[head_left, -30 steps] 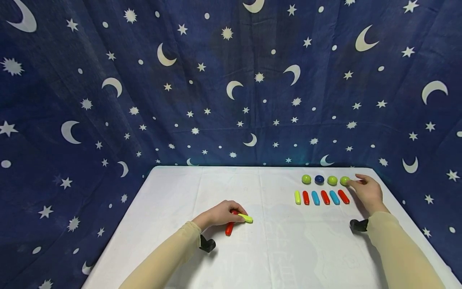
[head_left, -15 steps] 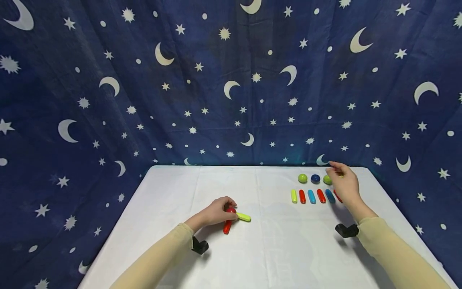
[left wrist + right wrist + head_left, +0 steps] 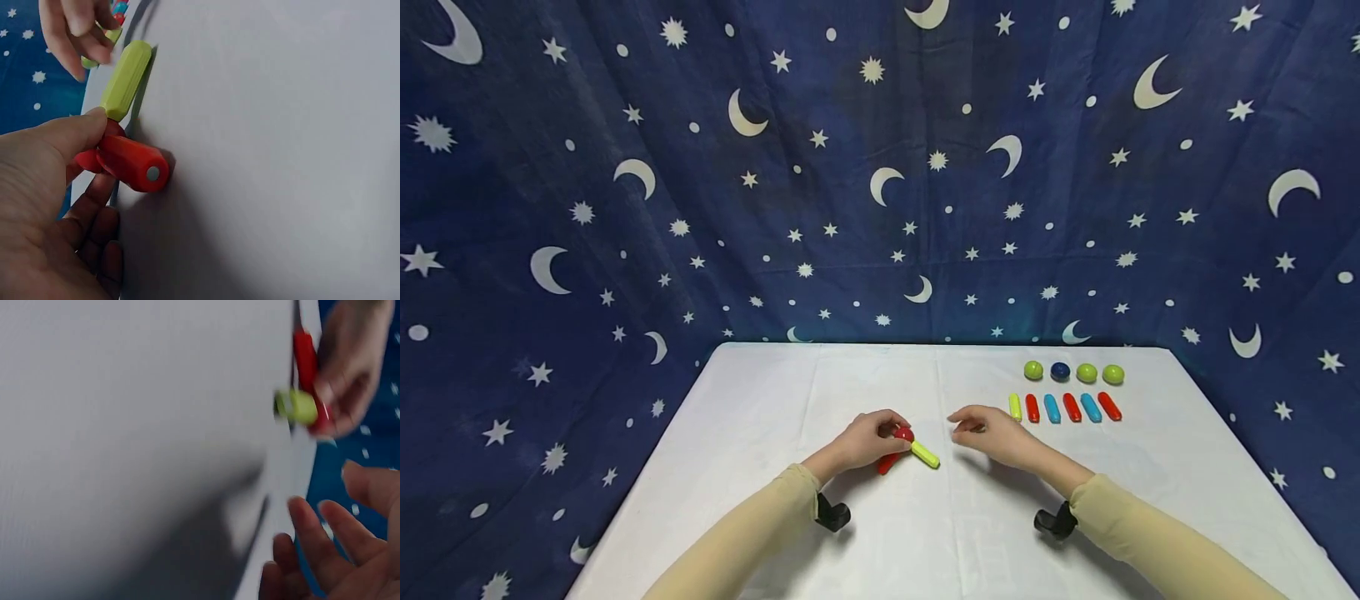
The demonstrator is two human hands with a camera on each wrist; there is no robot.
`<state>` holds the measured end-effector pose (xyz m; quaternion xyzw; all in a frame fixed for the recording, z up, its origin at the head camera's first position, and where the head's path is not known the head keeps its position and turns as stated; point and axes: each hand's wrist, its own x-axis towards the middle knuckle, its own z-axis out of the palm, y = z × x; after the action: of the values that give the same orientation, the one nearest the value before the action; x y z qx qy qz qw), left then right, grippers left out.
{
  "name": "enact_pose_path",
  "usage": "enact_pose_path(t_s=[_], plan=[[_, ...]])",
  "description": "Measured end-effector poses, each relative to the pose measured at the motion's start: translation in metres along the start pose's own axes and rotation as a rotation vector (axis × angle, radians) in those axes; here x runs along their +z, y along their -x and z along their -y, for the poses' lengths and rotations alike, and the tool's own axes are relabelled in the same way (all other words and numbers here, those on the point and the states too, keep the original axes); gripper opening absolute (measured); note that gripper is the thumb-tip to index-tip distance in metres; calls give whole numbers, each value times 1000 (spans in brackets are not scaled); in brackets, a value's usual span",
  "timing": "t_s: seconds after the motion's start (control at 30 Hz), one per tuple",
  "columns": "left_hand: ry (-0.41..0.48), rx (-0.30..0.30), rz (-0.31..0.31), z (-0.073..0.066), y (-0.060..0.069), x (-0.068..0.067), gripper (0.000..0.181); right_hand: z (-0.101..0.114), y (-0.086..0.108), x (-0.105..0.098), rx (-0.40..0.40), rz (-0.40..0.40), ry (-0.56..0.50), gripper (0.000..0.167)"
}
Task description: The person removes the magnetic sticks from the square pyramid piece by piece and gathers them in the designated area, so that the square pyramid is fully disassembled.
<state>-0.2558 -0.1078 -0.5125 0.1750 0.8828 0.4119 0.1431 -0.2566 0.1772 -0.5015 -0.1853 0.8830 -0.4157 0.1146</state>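
My left hand (image 3: 863, 442) pinches a small red ball (image 3: 904, 434) between thumb and fingers, over the white table. Two short magnetic sticks meet at the ball. The red stick (image 3: 134, 165) has a grey metal dot at its end; the yellow-green stick (image 3: 926, 455) points toward the right hand. My right hand (image 3: 1003, 437) hovers to the right of this stick, apart from it. Its thumb and fingers (image 3: 325, 550) are spread with nothing seen between them. The left hand partly hides the red ball and the red stick.
At the back right of the table (image 3: 1045, 517) lies a row of balls, green ones and a dark blue ball (image 3: 1060, 372). Before it runs a row of yellow-green, red and blue sticks (image 3: 1072, 407). A starry blue cloth (image 3: 850, 208) hangs behind.
My right hand has come from the row of balls leftward and nearer, close to the left hand. The left hand has turned the joined sticks slightly, so the yellow-green one points more toward me.
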Motion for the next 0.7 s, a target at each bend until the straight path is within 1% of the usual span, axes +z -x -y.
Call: enact_pose_path(t_s=[0.1, 0.17, 0.23, 0.3, 0.4, 0.53, 0.7], plan=[[0, -1, -2, -4, -4, 5, 30, 5, -3, 19, 28, 67, -21, 33], [-1, -8, -6, -6, -6, 7, 31, 7, -4, 26, 38, 79, -34, 33], [10, -24, -3, -6, -7, 8, 32, 9, -5, 32, 44, 76, -24, 30], [27, -29, 6, -6, -7, 8, 32, 10, -7, 36, 55, 69, -14, 27], [51, -19, 19, -4, -7, 8, 33, 10, -8, 39, 58, 69, -1, 24], [56, -2, 25, -3, -7, 8, 32, 12, -9, 43, 48, 67, -3, 22], [48, 3, 26, -3, -6, 7, 29, 14, -9, 46, 45, 59, 6, 20]])
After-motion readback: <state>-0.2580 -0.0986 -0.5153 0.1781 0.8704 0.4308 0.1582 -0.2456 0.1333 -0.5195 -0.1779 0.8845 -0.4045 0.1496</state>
